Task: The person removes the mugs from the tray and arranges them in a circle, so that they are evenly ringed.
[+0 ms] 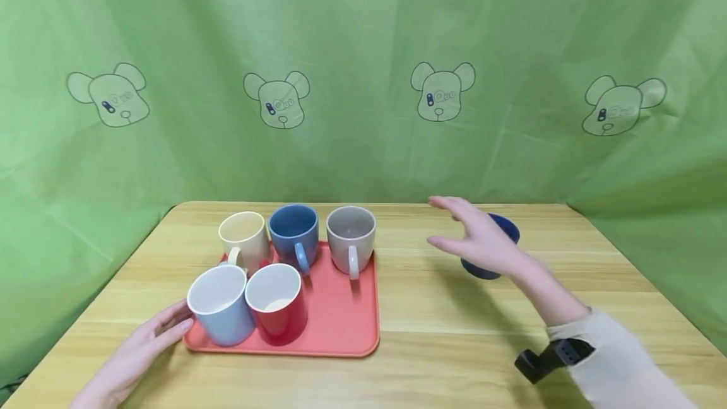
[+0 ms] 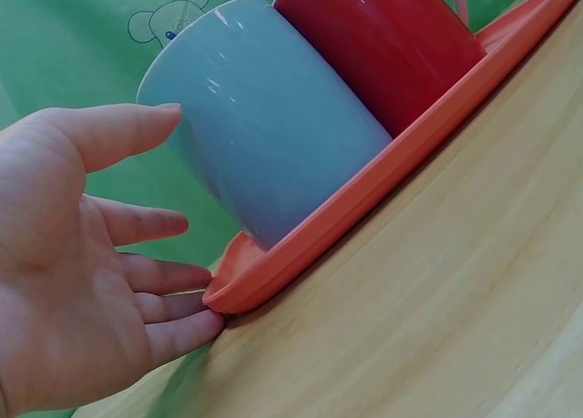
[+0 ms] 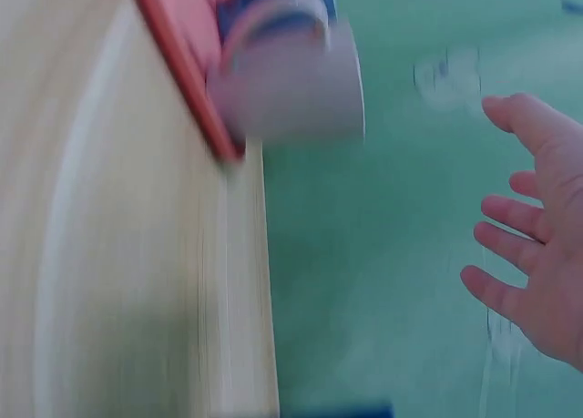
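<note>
A red tray (image 1: 343,327) on the table carries several mugs. Along its back stand a cream mug (image 1: 255,248), a blue mug (image 1: 283,248) and a grey mug (image 1: 339,248); in front are a light blue mug (image 1: 230,324) and a red mug (image 1: 286,317). My left hand (image 1: 142,346) is beside the tray's front left corner, lower fingertips right at its rim, as the left wrist view shows. Raised over the table's right side, my right hand (image 1: 479,235) holds nothing, thumb and fingers apart. It partly hides a dark blue vessel (image 1: 507,227).
The wooden table (image 1: 431,365) reaches back to a green curtain (image 1: 363,156) with printed bear heads, which also hangs at both sides. On the right wrist sits a black device (image 1: 548,358) over a light sleeve (image 1: 619,365).
</note>
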Demonstrator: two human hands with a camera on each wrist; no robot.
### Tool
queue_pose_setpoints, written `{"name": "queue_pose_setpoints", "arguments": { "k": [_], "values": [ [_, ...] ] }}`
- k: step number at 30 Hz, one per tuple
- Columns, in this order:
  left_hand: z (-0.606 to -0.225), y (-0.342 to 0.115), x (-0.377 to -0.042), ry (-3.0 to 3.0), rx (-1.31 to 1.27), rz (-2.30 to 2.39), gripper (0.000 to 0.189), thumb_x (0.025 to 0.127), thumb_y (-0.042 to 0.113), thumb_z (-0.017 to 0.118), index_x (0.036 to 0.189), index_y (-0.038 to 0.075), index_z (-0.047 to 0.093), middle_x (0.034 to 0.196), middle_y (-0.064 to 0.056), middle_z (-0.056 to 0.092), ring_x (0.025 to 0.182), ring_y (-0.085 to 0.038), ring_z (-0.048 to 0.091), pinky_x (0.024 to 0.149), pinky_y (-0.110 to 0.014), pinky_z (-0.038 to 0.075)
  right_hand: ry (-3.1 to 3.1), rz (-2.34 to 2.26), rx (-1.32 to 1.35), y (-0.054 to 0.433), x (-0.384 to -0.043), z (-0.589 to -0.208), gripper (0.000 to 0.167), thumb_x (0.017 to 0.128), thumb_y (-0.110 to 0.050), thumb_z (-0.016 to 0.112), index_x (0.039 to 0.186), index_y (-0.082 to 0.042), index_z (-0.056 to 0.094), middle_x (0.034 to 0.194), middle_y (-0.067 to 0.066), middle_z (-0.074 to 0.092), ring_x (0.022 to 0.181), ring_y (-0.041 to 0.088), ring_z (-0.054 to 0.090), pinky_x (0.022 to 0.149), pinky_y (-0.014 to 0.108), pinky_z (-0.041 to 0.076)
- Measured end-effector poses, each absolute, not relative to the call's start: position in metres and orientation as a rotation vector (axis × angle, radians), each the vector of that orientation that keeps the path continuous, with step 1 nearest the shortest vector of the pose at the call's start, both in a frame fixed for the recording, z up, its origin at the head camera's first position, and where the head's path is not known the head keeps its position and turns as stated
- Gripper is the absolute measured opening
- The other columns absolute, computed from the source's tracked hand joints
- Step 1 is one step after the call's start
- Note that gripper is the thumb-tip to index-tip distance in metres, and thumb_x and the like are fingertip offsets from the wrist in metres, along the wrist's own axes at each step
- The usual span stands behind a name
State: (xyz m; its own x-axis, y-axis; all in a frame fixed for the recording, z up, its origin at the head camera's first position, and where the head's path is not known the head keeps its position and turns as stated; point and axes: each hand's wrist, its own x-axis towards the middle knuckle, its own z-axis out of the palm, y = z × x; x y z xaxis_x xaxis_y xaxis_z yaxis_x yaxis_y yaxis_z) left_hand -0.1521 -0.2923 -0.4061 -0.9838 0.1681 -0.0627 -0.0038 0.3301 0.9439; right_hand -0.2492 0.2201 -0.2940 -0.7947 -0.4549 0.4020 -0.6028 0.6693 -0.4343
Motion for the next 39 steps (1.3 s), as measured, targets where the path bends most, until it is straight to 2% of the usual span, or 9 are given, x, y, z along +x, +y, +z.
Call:
{"name": "queue_pose_setpoints", "arguments": {
  "k": [1, 6, 11, 16, 20, 27, 30, 35, 39],
  "values": [
    [-0.406, -0.292, -0.152, 2.431, 0.160, 1.738, 0.058, 0.099, 0.020, 0.044, 0.143, -0.008, 0.019, 0.147, -0.028, 0.021, 0.107, 0.020, 0.033, 0.087, -0.007, 0.032, -2.609, 0.837, 0.860, 0.212, -0.247, -0.294, 0.063, 0.083, -0.024, 0.070, 0.135, 0.000, 0.043, 0.134, 0.016, 0.047, 0.116, 0.031, 0.047, 0.094, 0.048, 0.041],
    [-0.407, -0.292, -0.152, 2.426, 0.176, 1.753, 0.059, 0.099, 0.020, 0.044, 0.143, -0.009, 0.018, 0.147, -0.028, 0.021, 0.107, 0.020, 0.034, 0.087, -0.006, 0.031, -2.553, 0.929, 0.928, 0.170, -0.234, -0.294, 0.063, 0.080, -0.023, 0.074, 0.132, -0.001, 0.047, 0.129, 0.014, 0.053, 0.115, 0.028, 0.050, 0.090, 0.043, 0.046],
    [-0.408, -0.292, -0.152, 2.436, 0.167, 1.756, 0.059, 0.098, 0.020, 0.045, 0.141, -0.011, 0.020, 0.146, -0.029, 0.023, 0.106, 0.020, 0.035, 0.087, -0.006, 0.031, -2.611, 0.955, 0.965, 0.132, -0.221, -0.295, 0.070, 0.077, -0.033, 0.076, 0.135, -0.005, 0.046, 0.131, 0.011, 0.052, 0.112, 0.027, 0.052, 0.087, 0.041, 0.047],
    [-0.408, -0.292, -0.152, 2.435, 0.176, 1.773, 0.060, 0.098, 0.020, 0.045, 0.141, -0.013, 0.018, 0.145, -0.031, 0.022, 0.106, 0.019, 0.036, 0.087, -0.006, 0.031, -2.681, 0.933, 1.017, 0.097, -0.212, -0.294, 0.073, 0.076, -0.037, 0.075, 0.136, -0.009, 0.045, 0.133, 0.007, 0.049, 0.116, 0.024, 0.049, 0.092, 0.043, 0.045],
    [-0.409, -0.292, -0.152, 2.432, 0.187, 1.782, 0.060, 0.098, 0.020, 0.045, 0.141, -0.013, 0.018, 0.145, -0.031, 0.022, 0.106, 0.019, 0.036, 0.087, -0.006, 0.031, -2.730, 0.932, 1.065, 0.073, -0.210, -0.300, 0.075, 0.075, -0.039, 0.075, 0.137, -0.010, 0.044, 0.133, 0.004, 0.048, 0.119, 0.018, 0.045, 0.096, 0.040, 0.042],
    [-0.408, -0.291, -0.153, 2.447, 0.213, 1.783, 0.059, 0.098, 0.018, 0.045, 0.141, -0.013, 0.018, 0.144, -0.031, 0.023, 0.107, 0.019, 0.035, 0.088, -0.006, 0.031, -2.774, 0.804, 1.145, 0.040, -0.208, -0.309, 0.082, 0.073, -0.050, 0.074, 0.139, -0.013, 0.041, 0.134, 0.001, 0.045, 0.121, 0.015, 0.042, 0.096, 0.039, 0.042],
    [-0.408, -0.291, -0.154, 2.462, 0.225, 1.787, 0.058, 0.098, 0.018, 0.045, 0.140, -0.014, 0.019, 0.144, -0.032, 0.024, 0.107, 0.018, 0.036, 0.089, -0.007, 0.031, -2.769, 0.721, 1.186, 0.028, -0.209, -0.315, 0.083, 0.072, -0.054, 0.073, 0.138, -0.015, 0.042, 0.132, 0.001, 0.045, 0.117, 0.014, 0.044, 0.091, 0.035, 0.045],
    [-0.409, -0.290, -0.153, 2.466, 0.240, 1.797, 0.057, 0.098, 0.016, 0.045, 0.139, -0.015, 0.020, 0.143, -0.033, 0.025, 0.107, 0.017, 0.037, 0.089, -0.007, 0.031, -2.779, 0.654, 1.221, 0.012, -0.211, -0.324, 0.080, 0.071, -0.056, 0.073, 0.136, -0.020, 0.044, 0.126, -0.001, 0.046, 0.107, 0.013, 0.045, 0.080, 0.028, 0.044],
    [-0.408, -0.289, -0.153, 2.461, 0.238, 1.795, 0.057, 0.098, 0.016, 0.045, 0.139, -0.014, 0.020, 0.143, -0.032, 0.024, 0.107, 0.018, 0.036, 0.089, -0.007, 0.031, -2.801, 0.633, 1.226, 0.003, -0.214, -0.327, 0.081, 0.071, -0.056, 0.072, 0.137, -0.019, 0.043, 0.128, -0.001, 0.045, 0.109, 0.014, 0.044, 0.083, 0.030, 0.042]
  ]
}}
